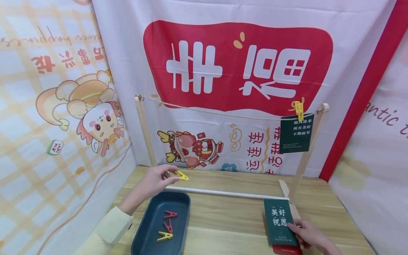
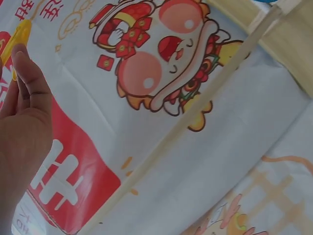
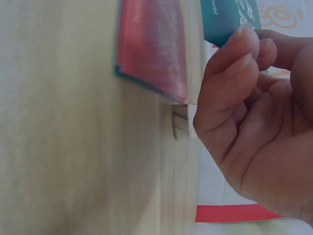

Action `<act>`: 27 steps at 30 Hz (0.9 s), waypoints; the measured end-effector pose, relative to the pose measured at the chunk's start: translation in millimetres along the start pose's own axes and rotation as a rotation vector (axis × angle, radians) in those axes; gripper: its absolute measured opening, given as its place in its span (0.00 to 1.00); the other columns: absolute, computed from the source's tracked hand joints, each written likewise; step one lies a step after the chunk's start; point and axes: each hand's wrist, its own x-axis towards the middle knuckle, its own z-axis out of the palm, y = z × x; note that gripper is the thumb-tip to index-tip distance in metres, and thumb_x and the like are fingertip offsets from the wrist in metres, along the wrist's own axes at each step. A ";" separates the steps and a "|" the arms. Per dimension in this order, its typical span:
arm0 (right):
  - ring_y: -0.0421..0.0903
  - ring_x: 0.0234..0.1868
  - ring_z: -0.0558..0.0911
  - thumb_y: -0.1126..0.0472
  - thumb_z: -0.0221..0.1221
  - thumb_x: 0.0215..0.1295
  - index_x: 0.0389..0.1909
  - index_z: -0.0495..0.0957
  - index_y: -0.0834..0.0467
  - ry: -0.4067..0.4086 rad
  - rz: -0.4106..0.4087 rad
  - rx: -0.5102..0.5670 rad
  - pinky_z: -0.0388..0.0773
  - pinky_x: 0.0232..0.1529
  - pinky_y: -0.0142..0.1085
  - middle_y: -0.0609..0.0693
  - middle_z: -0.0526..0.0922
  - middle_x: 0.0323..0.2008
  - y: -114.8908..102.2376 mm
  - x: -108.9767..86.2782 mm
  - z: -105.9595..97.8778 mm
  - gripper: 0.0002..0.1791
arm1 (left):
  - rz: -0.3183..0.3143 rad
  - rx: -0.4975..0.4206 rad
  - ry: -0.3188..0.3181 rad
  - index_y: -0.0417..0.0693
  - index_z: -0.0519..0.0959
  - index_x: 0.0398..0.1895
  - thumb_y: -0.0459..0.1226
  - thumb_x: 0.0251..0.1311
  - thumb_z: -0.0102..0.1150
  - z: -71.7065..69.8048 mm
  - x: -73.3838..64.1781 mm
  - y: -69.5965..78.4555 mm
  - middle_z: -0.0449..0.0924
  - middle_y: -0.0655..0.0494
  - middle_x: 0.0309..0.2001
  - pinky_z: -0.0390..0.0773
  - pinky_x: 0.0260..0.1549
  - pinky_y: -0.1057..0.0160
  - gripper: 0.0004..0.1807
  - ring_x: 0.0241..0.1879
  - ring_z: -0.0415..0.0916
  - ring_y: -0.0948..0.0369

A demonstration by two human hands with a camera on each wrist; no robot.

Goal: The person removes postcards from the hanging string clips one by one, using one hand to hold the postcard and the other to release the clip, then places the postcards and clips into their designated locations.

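My left hand (image 1: 156, 181) pinches a yellow clothespin (image 1: 182, 175) between thumb and fingertips, above the far end of a dark blue tray (image 1: 188, 212). In the left wrist view the clothespin (image 2: 20, 40) sticks up past the fingertips. At the lower right, my right hand (image 1: 308, 233) pinches the right edge of a dark green card (image 1: 278, 209) with white lettering. Below that card a red card (image 1: 287, 250) shows at its near edge. The right wrist view shows the fingers curled at the green card (image 3: 227, 17), with the red card (image 3: 151, 49) beside them.
Several red and yellow clothespins (image 1: 165, 236) lie in the tray. A wooden frame (image 1: 302, 166) with a string (image 1: 216, 112) stands on the table (image 1: 223, 226). Another green card (image 1: 294, 141) hangs near its right post from a yellow clothespin (image 1: 299, 110). Printed cloths surround the table.
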 end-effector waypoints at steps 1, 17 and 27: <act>0.40 0.17 0.77 0.44 0.49 0.74 0.34 0.70 0.60 0.003 0.010 -0.001 0.69 0.21 0.29 0.44 0.73 0.16 1.9 -0.5 0.4 0.21 | -0.011 0.001 -0.006 0.49 0.82 0.48 0.41 0.57 0.69 1.3 -2.4 -2.2 0.84 0.60 0.33 0.76 0.24 0.70 0.16 0.27 0.76 0.70; 0.41 0.16 0.74 0.44 0.52 0.72 0.35 0.69 0.59 0.072 0.118 0.054 0.68 0.21 0.29 0.45 0.70 0.15 25.7 -0.1 6.8 0.20 | -0.133 -0.114 -0.307 0.45 0.78 0.50 0.42 0.61 0.66 20.7 -37.5 -31.6 0.86 0.50 0.39 0.79 0.25 0.68 0.17 0.27 0.83 0.65; 0.38 0.13 0.71 0.50 0.50 0.74 0.32 0.68 0.65 -0.019 -0.003 0.096 0.65 0.17 0.28 0.43 0.67 0.14 30.3 -2.6 -1.6 0.21 | -0.209 -0.273 -0.473 0.44 0.77 0.42 0.41 0.60 0.66 42.9 -61.4 -48.1 0.88 0.55 0.36 0.79 0.32 0.68 0.13 0.32 0.86 0.58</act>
